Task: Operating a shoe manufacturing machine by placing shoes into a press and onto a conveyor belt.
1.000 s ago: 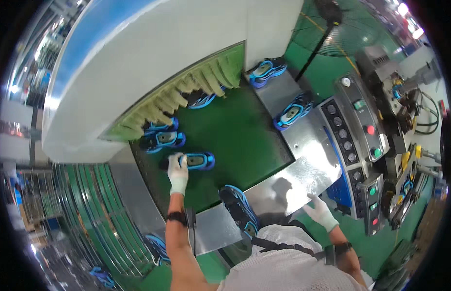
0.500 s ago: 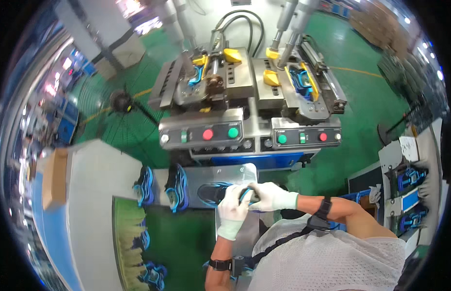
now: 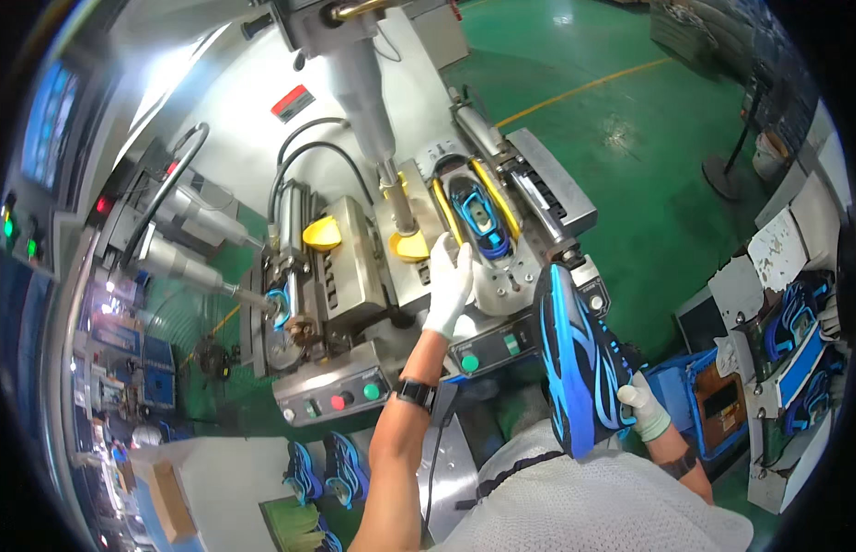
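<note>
My right hand (image 3: pixel 644 409), in a white glove, grips a black sports shoe (image 3: pixel 575 359) with a bright blue and purple sole. The shoe is held up at the right of my body, its sole side facing left. My gloved left hand (image 3: pixel 451 281) reaches forward with fingers apart and nothing in them. It is at the near left edge of the press's right station, beside a yellow pad (image 3: pixel 409 247). Another black and blue shoe (image 3: pixel 480 213) lies in that station between two yellow side strips.
Control panels with coloured buttons (image 3: pixel 469 362) line the press front. Finished-looking shoes (image 3: pixel 345 469) stand at lower left. A rack (image 3: pixel 787 359) of shoes and a blue crate (image 3: pixel 713 405) are at my right. Metal cylinders (image 3: pixel 359 97) hang over the press.
The view has swung to the right and closer to the press. My hands, together on a shoe over the metal bench before, are apart: the left reaches to the press, the right holds a shoe.
</note>
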Motion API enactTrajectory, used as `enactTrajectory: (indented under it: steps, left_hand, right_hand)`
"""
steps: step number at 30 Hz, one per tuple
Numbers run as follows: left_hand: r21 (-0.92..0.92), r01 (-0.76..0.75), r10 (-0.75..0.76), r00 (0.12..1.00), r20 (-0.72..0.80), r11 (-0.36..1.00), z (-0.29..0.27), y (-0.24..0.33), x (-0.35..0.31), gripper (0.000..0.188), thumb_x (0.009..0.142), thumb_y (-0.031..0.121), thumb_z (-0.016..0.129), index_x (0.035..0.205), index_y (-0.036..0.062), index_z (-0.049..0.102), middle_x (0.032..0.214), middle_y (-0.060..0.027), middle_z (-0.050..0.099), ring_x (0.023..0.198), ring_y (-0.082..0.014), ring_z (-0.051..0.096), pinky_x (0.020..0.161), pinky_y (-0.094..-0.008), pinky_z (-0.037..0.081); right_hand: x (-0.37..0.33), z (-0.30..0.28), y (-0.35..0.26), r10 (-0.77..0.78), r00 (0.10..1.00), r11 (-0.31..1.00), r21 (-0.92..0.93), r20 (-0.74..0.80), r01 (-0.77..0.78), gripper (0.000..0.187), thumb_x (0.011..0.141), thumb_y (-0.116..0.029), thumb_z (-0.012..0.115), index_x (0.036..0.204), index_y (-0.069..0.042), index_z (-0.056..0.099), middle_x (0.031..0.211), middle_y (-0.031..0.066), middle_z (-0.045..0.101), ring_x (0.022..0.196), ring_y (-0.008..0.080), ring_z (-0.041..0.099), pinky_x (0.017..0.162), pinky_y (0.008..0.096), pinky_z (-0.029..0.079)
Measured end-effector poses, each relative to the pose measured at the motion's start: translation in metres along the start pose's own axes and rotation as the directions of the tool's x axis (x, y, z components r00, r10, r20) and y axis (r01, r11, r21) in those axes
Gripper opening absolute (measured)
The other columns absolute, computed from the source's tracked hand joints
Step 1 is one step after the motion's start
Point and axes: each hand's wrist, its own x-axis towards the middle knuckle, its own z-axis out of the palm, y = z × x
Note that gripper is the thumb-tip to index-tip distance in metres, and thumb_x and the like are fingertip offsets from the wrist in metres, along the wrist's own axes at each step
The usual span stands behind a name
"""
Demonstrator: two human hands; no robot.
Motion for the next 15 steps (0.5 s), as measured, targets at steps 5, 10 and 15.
enactTrajectory:
  steps: [5, 10, 15]
  left_hand:
    - [0.238, 0.088, -0.046, 0.984, -0.175, 0.967, 0.105, -0.074, 0.093, 0.094, 0.091, 0.042, 0.070, 0.153, -0.0111, 0.024, 0.148, -0.0374, 0.037, 0.137, -0.0485, 0.042, 0.116, -0.0454, 0.036]
    - [0.265, 0.240, -0.204, 0.966, -0.156, 0.934, 0.155, -0.062, 0.112, 0.091, 0.087, 0.025, 0.071, 0.153, -0.0115, 0.019, 0.142, -0.0371, 0.041, 0.123, -0.0495, 0.054, 0.107, -0.0461, 0.045]
    - [-0.095, 0.260, -0.259, 0.966, 0.022, 0.961, 0.085, -0.065, 0.131, 0.042, 0.084, 0.012, 0.065, 0.119, -0.0086, 0.054, 0.097, -0.0189, 0.069, 0.083, -0.0295, 0.068, 0.074, -0.0413, 0.054]
  right_hand:
    - [-0.007, -0.011, -0.008, -0.073, 0.956, 0.997, -0.046, -0.284, 0.062, 0.087, 0.079, -0.032, 0.085, 0.148, 0.002, 0.043, 0.137, 0.0073, 0.058, 0.122, 0.0206, 0.057, 0.106, 0.0391, 0.046]
    - [-0.030, -0.026, -0.009, -0.112, 0.908, 0.992, -0.102, -0.404, 0.077, 0.088, 0.079, -0.033, 0.084, 0.149, 0.000, 0.044, 0.140, 0.0068, 0.056, 0.126, 0.0210, 0.054, 0.109, 0.0380, 0.042]
    - [0.002, -0.009, -0.019, -0.138, 0.911, 0.988, -0.123, -0.389, 0.097, 0.080, 0.081, -0.031, 0.082, 0.146, 0.000, 0.047, 0.136, 0.0087, 0.060, 0.122, 0.0196, 0.057, 0.106, 0.0366, 0.045]
